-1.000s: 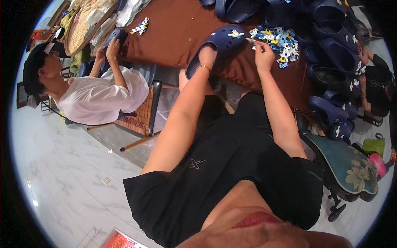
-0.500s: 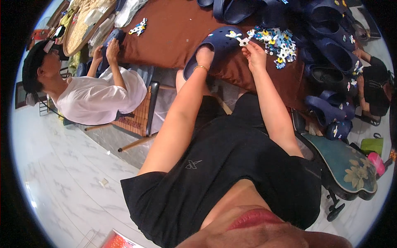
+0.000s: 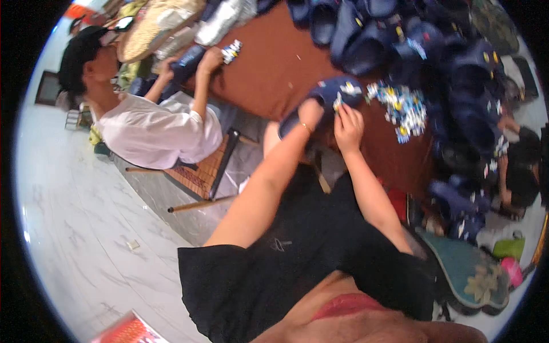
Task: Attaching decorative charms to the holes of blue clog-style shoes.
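Brown cloth-draped worktop [image 3: 269, 63]; at its near edge, a navy, round-toed foam clog [image 3: 327, 91]. Left hand [image 3: 310, 112] sits inside, grip hidden; right hand [image 3: 347, 127] pinches a small white charm [image 3: 337, 104] close by. Bracing from within should steady any pressing.

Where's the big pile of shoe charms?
In the head view, the charm pile lies upper right on the brown cloth, just right of the navy clog.
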The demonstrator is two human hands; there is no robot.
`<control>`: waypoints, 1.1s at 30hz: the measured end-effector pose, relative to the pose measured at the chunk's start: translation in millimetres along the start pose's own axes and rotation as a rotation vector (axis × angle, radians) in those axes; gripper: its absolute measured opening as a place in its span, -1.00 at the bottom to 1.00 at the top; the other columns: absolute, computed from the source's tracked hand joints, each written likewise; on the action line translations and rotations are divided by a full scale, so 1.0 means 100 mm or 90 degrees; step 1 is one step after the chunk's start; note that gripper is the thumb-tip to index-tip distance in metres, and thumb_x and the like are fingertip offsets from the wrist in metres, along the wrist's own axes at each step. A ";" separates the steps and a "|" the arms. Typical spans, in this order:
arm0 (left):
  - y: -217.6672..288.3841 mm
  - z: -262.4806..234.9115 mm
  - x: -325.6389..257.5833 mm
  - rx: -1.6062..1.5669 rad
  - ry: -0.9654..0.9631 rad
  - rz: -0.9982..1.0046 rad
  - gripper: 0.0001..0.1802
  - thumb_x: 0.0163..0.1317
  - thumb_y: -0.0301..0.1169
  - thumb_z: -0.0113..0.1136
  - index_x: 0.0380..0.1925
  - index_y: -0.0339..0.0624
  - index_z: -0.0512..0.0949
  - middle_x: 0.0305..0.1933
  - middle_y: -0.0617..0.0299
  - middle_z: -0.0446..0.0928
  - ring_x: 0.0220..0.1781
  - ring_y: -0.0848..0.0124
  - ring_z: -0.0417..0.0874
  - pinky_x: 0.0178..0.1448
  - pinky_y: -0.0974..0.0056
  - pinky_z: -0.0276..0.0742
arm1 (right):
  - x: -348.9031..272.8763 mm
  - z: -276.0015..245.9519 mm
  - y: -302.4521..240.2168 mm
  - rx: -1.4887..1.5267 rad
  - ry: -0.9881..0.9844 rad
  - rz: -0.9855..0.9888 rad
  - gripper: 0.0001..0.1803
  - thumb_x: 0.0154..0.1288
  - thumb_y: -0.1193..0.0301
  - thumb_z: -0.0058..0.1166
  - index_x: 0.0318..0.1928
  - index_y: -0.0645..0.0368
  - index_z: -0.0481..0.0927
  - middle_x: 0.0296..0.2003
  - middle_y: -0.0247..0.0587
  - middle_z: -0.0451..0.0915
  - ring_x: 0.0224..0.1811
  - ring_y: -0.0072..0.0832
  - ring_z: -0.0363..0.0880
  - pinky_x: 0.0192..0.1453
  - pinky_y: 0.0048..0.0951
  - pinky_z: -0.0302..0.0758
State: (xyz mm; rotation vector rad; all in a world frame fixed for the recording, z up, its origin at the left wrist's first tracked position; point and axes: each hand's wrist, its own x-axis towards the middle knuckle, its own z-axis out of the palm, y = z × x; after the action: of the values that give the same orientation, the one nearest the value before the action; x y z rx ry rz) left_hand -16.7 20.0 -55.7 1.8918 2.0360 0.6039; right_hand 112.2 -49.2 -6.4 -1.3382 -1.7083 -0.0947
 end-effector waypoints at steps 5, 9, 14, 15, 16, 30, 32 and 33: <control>0.08 -0.01 -0.11 -0.041 -0.026 0.006 -0.84 -0.11 -0.36 0.12 -0.55 -0.22 0.57 -0.45 -0.06 0.54 -0.40 0.04 0.58 -0.28 0.06 0.51 | 0.10 -0.13 -0.02 0.002 -0.050 0.016 -0.84 -0.01 0.45 0.13 -0.34 0.16 0.60 -0.29 -0.26 0.54 -0.18 -0.28 0.43 -0.09 -0.27 0.35; 0.02 0.01 -0.11 -0.043 -0.038 0.001 -0.83 -0.10 -0.37 0.11 -0.54 -0.23 0.57 -0.43 -0.07 0.55 -0.36 0.06 0.59 -0.25 0.07 0.52 | 0.30 -0.09 0.10 0.102 -0.065 0.025 -0.91 -0.09 0.48 0.18 -0.49 0.18 0.56 -0.43 -0.23 0.53 -0.29 -0.26 0.45 -0.18 -0.32 0.39; 0.13 -0.13 -0.10 -0.057 -0.064 -0.035 -0.82 -0.09 -0.36 0.09 -0.54 -0.22 0.58 -0.40 -0.08 0.55 -0.34 0.04 0.59 -0.21 0.06 0.50 | 0.58 -0.15 0.26 0.159 -0.320 0.096 -0.79 -0.14 0.51 0.17 -0.49 0.21 0.38 -0.45 -0.13 0.42 -0.41 -0.18 0.43 -0.29 -0.25 0.37; 0.15 -0.17 -0.11 -0.061 -0.077 -0.034 -0.82 -0.09 -0.36 0.09 -0.53 -0.21 0.58 -0.39 -0.08 0.55 -0.32 0.04 0.58 -0.20 0.06 0.50 | 0.60 -0.14 0.29 0.171 -0.315 0.036 -0.77 -0.14 0.54 0.17 -0.46 0.21 0.36 -0.42 -0.12 0.40 -0.43 -0.18 0.43 -0.30 -0.24 0.37; 0.16 -0.19 -0.12 -0.078 -0.079 -0.039 -0.81 -0.08 -0.36 0.08 -0.49 -0.21 0.58 -0.35 -0.07 0.55 -0.29 0.04 0.58 -0.17 0.07 0.49 | 0.67 -0.18 0.23 0.190 -0.386 0.130 -0.72 -0.17 0.58 0.17 -0.41 0.20 0.35 -0.39 -0.12 0.37 -0.40 -0.19 0.43 -0.30 -0.27 0.38; 0.08 -0.07 -0.14 -0.091 -0.002 0.075 -0.74 0.03 -0.39 -0.01 -0.28 -0.23 0.54 -0.25 -0.09 0.53 -0.23 0.07 0.57 -0.12 0.09 0.48 | 1.24 -0.11 0.21 -0.023 -0.608 -0.127 -0.50 -0.34 0.34 0.35 -0.31 0.14 0.39 -0.31 -0.15 0.44 -0.23 -0.18 0.46 -0.17 -0.24 0.41; 0.06 -0.07 -0.13 -0.143 0.031 0.058 -0.67 0.09 -0.39 -0.07 -0.14 -0.23 0.47 -0.18 -0.07 0.52 -0.20 0.08 0.57 -0.08 0.09 0.46 | 1.33 -0.06 0.11 -0.093 -0.661 -0.182 -0.43 -0.40 0.31 0.38 -0.27 0.13 0.42 -0.26 -0.17 0.43 -0.17 -0.20 0.44 -0.12 -0.25 0.41; 0.07 -0.06 -0.13 -0.147 0.029 0.064 -0.67 0.09 -0.39 -0.07 -0.14 -0.23 0.47 -0.18 -0.07 0.52 -0.20 0.08 0.57 -0.08 0.09 0.46 | 1.34 -0.04 0.11 -0.099 -0.659 -0.178 -0.43 -0.40 0.31 0.38 -0.27 0.13 0.42 -0.26 -0.17 0.43 -0.17 -0.20 0.44 -0.12 -0.25 0.41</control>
State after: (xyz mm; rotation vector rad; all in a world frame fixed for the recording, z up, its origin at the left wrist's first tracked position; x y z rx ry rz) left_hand -12.3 6.9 -48.0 1.8652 1.8163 0.8742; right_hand 127.1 50.2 83.2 -1.3359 -2.7938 0.3799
